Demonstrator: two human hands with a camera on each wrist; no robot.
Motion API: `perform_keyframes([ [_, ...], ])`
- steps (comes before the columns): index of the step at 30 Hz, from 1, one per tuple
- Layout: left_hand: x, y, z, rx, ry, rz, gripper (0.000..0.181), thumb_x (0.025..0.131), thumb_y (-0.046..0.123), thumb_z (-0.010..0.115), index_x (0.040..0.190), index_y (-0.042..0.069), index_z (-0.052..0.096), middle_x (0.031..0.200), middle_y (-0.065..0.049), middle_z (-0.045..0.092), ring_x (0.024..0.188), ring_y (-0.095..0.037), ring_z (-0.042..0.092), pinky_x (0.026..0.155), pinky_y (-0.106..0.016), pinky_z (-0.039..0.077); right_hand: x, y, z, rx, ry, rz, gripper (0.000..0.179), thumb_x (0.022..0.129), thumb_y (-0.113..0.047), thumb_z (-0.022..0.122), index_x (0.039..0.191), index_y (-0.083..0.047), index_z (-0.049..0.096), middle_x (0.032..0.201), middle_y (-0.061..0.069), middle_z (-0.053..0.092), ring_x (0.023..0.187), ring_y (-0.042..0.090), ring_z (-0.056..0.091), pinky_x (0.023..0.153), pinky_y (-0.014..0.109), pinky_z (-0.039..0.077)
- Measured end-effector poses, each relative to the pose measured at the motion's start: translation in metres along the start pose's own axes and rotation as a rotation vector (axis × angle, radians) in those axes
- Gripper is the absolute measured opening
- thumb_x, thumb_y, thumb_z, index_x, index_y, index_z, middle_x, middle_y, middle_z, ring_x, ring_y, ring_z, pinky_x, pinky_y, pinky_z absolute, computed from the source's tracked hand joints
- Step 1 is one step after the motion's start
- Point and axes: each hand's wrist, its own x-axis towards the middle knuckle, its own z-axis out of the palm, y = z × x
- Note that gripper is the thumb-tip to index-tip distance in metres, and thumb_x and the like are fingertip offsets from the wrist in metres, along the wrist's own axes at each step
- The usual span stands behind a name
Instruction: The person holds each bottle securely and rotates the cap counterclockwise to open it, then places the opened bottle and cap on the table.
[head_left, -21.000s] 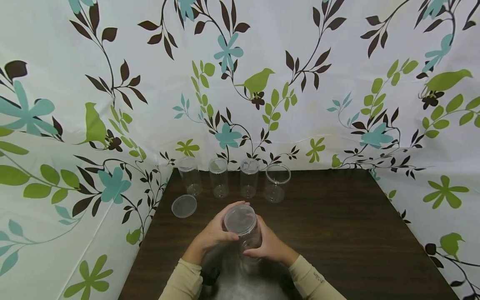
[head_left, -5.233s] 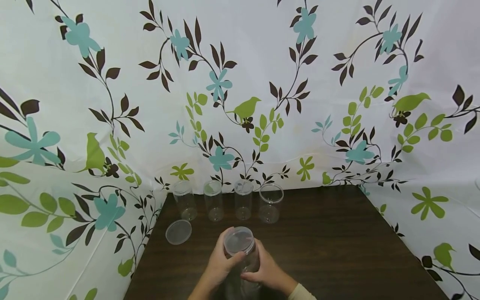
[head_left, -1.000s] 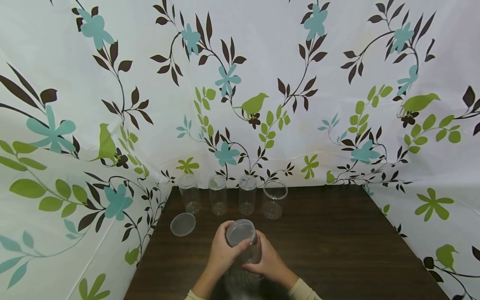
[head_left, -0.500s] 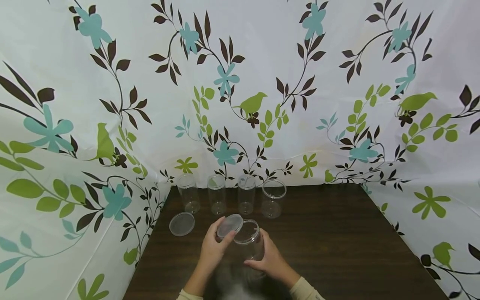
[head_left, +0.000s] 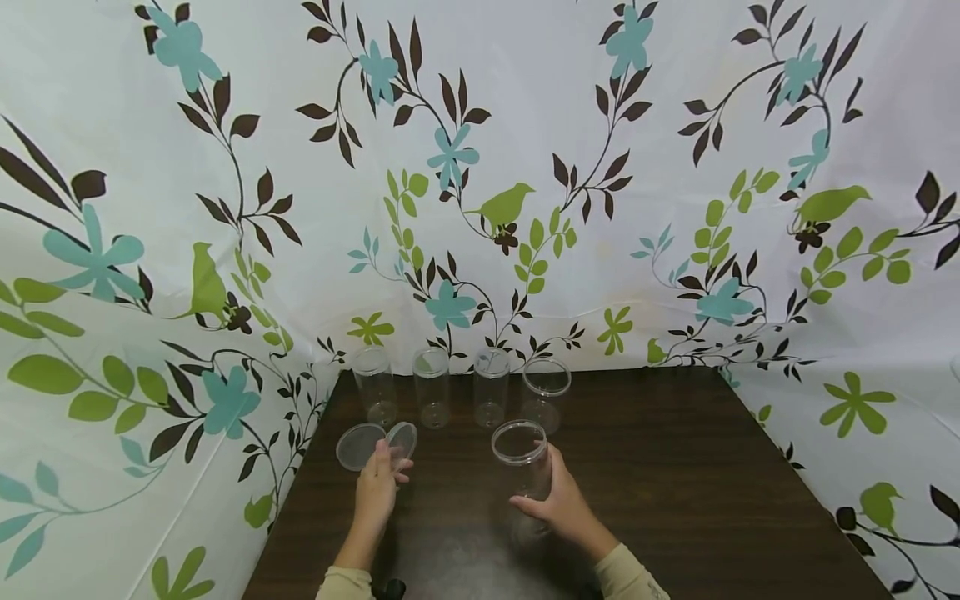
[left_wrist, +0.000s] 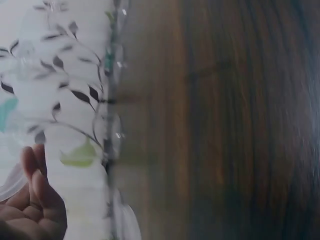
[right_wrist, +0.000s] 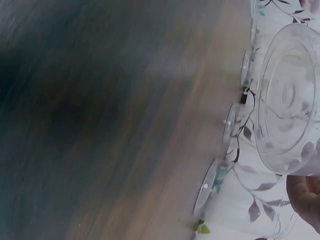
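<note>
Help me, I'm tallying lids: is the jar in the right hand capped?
No, the jar in the right hand is open at the top, and the left hand holds a lid apart from it.

A clear cylindrical jar (head_left: 523, 482), open at its rimmed top, is held roughly upright in the right hand (head_left: 564, 504); leftward, the left hand (head_left: 377, 492) holds a round translucent lid (head_left: 402, 438), steeply tilted.

Got white sheeting (head_left: 540, 92) across the back and both sides, kinda creased, printed with teal flowers (head_left: 450, 305), lime-green birds (head_left: 505, 206) and dark brown leaves (head_left: 244, 126). The table (head_left: 675, 483) is dark wood grain running right up to it, with a soft pale glare (head_left: 453, 554) toward the near side.
</note>
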Motion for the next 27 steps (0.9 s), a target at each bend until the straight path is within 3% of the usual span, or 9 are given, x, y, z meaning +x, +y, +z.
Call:
perform_keyframes([
  [3, 0.005, -0.009, -0.006, -0.031, -0.008, -0.015, 0.066, 0.113, 0.041, 0.024, 0.121, -0.012, 0.063, 0.096, -0.024, 0.074, 0.069, -0.03, 0.069, 0.062, -0.03, 0.054, 0.002, 0.004, -0.005, -0.013, 0.022, 0.016, 0.103, 0.07, -0.028, 0.095, 0.149, 0.001, 0.036, 0.132, 0.014, 0.061, 0.121, 0.031, 0.058, 0.103, 0.053, 0.043],
  [8, 0.013, -0.025, -0.011, -0.091, -0.049, -0.039, 0.067, 0.113, 0.04, 0.025, 0.113, -0.015, 0.062, 0.088, -0.023, 0.074, 0.064, -0.023, 0.068, 0.061, -0.03, 0.055, 0.01, 0.009, -0.016, -0.001, 0.058, 0.048, 0.099, 0.071, -0.025, 0.094, 0.147, 0.002, 0.036, 0.131, 0.018, 0.059, 0.121, 0.034, 0.056, 0.104, 0.058, 0.04],
  [14, 0.023, -0.04, -0.012, -0.101, -0.026, -0.08, 0.048, 0.112, 0.029, 0.039, 0.103, -0.012, 0.062, 0.078, -0.016, 0.072, 0.062, -0.017, 0.064, 0.058, -0.027, 0.054, 0.018, 0.021, -0.032, -0.009, 0.098, 0.096, 0.097, 0.074, -0.02, 0.091, 0.147, 0.005, 0.032, 0.125, 0.02, 0.06, 0.119, 0.035, 0.056, 0.103, 0.057, 0.039],
  [20, 0.031, -0.048, -0.01, -0.065, -0.044, -0.153, 0.027, 0.105, 0.013, 0.049, 0.108, -0.01, 0.061, 0.079, -0.012, 0.073, 0.064, -0.015, 0.062, 0.058, -0.026, 0.053, 0.029, 0.036, -0.052, -0.014, 0.147, 0.137, 0.092, 0.08, -0.02, 0.088, 0.147, 0.002, 0.03, 0.13, 0.021, 0.055, 0.122, 0.036, 0.052, 0.105, 0.055, 0.037],
  [27, 0.036, -0.048, -0.007, -0.055, -0.105, -0.224, 0.028, 0.104, 0.015, 0.052, 0.114, -0.01, 0.06, 0.082, -0.011, 0.072, 0.068, -0.015, 0.062, 0.058, -0.027, 0.053, 0.045, 0.056, -0.079, -0.019, 0.213, 0.239, 0.098, 0.085, -0.022, 0.084, 0.153, 0.003, 0.018, 0.14, 0.028, 0.044, 0.133, 0.044, 0.041, 0.109, 0.059, 0.031],
])
